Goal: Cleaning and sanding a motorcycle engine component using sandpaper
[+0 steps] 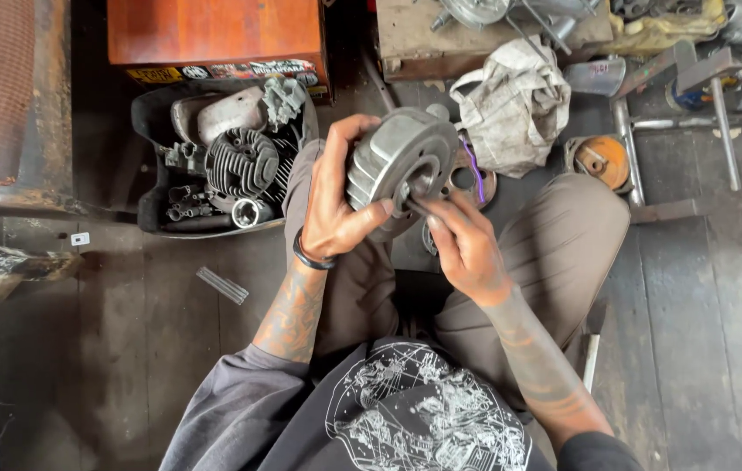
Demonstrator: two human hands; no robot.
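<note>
Dark, worn floorboards [109, 349] run under a seated person whose knees in brown trousers frame the work. Between the knees, the left hand [336, 205] is wrapped around a grey finned metal cylinder [397, 161], thumb along its lower edge and fingers curled over the ribbed side, holding it tilted with its round face towards the camera. The right hand [467, 249] sits just below and to the right of that face, fingertips pinched together on something small and dark pressed at the central opening; what the piece is cannot be told. Beyond the left hand, a black tray [149, 157] holds another finned cylinder head [240, 161] and assorted metal parts, with an orange-brown wooden box [214, 30] farther behind it. Beyond the right hand lies a crumpled grey rag [515, 105], and farther out to that side an orange round part [602, 157] beside a metal stand [694, 87]. Near the left forearm, a few thin metal rods [223, 285] lie on the boards.
</note>
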